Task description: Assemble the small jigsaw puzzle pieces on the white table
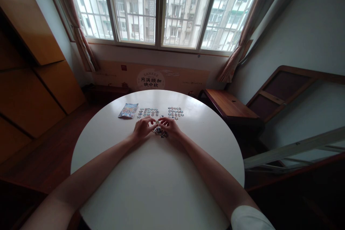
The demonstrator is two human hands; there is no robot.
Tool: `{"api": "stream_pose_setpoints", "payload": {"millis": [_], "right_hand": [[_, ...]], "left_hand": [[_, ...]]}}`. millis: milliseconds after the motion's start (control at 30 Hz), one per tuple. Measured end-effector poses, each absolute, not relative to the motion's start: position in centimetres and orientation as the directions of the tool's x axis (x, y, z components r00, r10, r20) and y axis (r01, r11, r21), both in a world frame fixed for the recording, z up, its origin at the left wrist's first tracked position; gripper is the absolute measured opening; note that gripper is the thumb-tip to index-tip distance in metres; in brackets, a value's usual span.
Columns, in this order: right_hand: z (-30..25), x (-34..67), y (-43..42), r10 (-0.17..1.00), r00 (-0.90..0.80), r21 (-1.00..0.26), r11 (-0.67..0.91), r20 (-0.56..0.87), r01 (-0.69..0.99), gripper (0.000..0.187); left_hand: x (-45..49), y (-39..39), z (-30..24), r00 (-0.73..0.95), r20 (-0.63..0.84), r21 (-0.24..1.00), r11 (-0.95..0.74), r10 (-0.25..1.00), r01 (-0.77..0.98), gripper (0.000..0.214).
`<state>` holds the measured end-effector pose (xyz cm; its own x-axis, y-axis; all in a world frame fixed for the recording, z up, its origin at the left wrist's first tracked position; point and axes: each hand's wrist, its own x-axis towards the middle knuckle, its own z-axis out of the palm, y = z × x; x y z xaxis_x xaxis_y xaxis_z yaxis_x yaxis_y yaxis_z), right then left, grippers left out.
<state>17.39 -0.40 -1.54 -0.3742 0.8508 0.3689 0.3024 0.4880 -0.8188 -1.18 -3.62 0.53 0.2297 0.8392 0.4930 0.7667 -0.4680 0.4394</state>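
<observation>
Both hands meet over a loose pile of jigsaw puzzle pieces (161, 133) on a round white table (159, 187). My left hand (143, 128) is closed in a pinch at a small pale puzzle piece (157, 122). From the other side, my right hand (170, 125) has its fingertips pinched at the same spot; its exact grip is partly hidden. Beyond the left hand lies a spread group of puzzle pieces (148, 111) in rough rows. A second such group (176, 112) is laid out past the right hand.
A colourful printed packet (128, 111) lies at the table's far left. To the right of the table stand a low wooden bench (231, 103) and a wooden-framed panel (285, 88). Orange cabinets (29, 97) line the left side, and a barred window (159, 10) is ahead.
</observation>
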Motion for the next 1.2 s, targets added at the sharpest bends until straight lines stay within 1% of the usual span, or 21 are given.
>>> {"api": "stream_pose_setpoints", "payload": {"millis": [167, 333, 600, 1200], "right_hand": [[-1.87, 17.47, -0.08, 0.840, -0.386, -0.814, 0.503, 0.382, 0.289, 0.023], [-1.58, 17.40, -0.23, 0.853, -0.370, -0.821, 0.485, 0.368, 0.302, 0.020], [-1.28, 17.37, -0.55, 0.863, -0.349, -0.820, 0.476, 0.365, 0.317, 0.018], [-1.37, 17.37, -0.41, 0.858, -0.359, -0.816, 0.483, 0.367, 0.318, 0.016]], "left_hand": [[-1.22, -3.58, 0.50, 0.257, 0.492, 0.442, -0.493, 0.832, 0.749, 0.032], [-1.20, -3.60, 0.42, 0.259, 0.495, 0.458, -0.503, 0.829, 0.733, 0.031], [-1.08, -3.71, 0.48, 0.265, 0.489, 0.444, -0.499, 0.831, 0.744, 0.022], [-1.08, -3.55, 0.42, 0.247, 0.491, 0.435, -0.481, 0.835, 0.761, 0.026]]}}
